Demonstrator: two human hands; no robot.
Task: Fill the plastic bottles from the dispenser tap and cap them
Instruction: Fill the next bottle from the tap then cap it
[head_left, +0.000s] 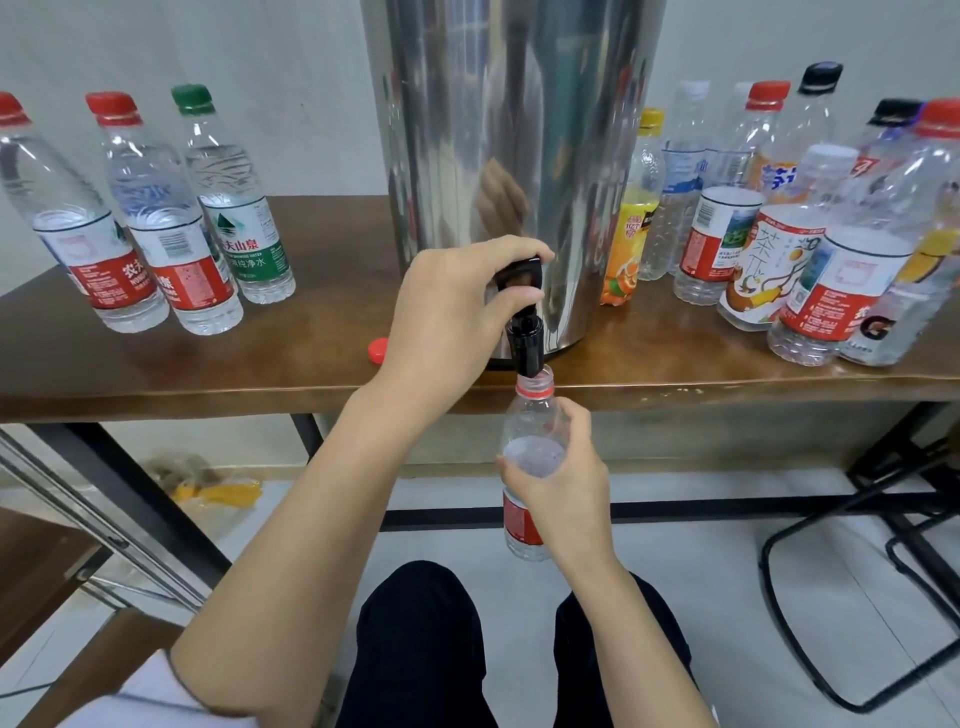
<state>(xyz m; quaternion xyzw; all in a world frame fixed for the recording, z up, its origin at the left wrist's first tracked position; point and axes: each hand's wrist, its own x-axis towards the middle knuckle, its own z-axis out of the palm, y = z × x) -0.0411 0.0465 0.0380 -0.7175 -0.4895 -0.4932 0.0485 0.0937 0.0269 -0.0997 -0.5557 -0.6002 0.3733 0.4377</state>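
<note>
A tall steel dispenser (498, 130) stands at the front edge of the brown table (182, 374). Its black tap (524, 343) hangs over the edge. My left hand (447, 317) grips the tap's black lever (519, 273). Just below the spout, my right hand (563, 486) holds an uncapped clear bottle with a red label (530, 421), its mouth right under the tap. Water stands about two thirds up inside it. A loose red cap (378, 349) lies on the table left of the tap.
Three capped, filled bottles (156, 218) stand on the table's left. Several capped bottles (779, 234) that look mostly empty crowd the right side. Black chair legs (841, 571) stand on the floor at right. My knees (441, 649) are below the hands.
</note>
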